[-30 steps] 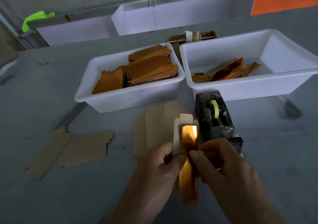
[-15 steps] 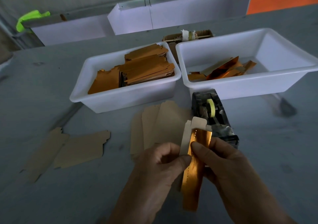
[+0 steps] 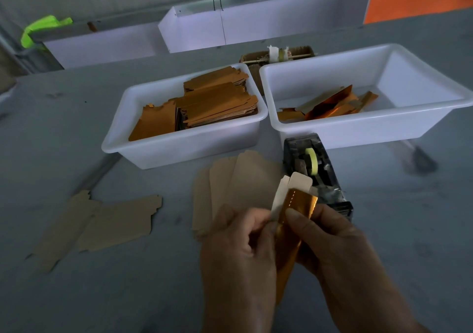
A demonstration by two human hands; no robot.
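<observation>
On the grey worktable (image 3: 76, 140), two white tubs stand side by side: the left tub (image 3: 184, 151) is stacked with flat orange-gold blanks (image 3: 217, 102), and the right tub (image 3: 358, 133) holds a few folded cartons (image 3: 330, 105). Just in front, a tape dispenser (image 3: 317, 174) sits beside loose brown blanks (image 3: 245, 179). Nearest the camera, the left hand (image 3: 238, 250) and right hand (image 3: 332, 243) pinch a narrow gold-foil carton (image 3: 294, 204) between thumbs and curled fingers. They hold it above the table, its pale end flaps open (the lower end is hidden). We judge the folding into a sleeve to be under way. Next, we expect, the seam needs tape from the dispenser close by.
</observation>
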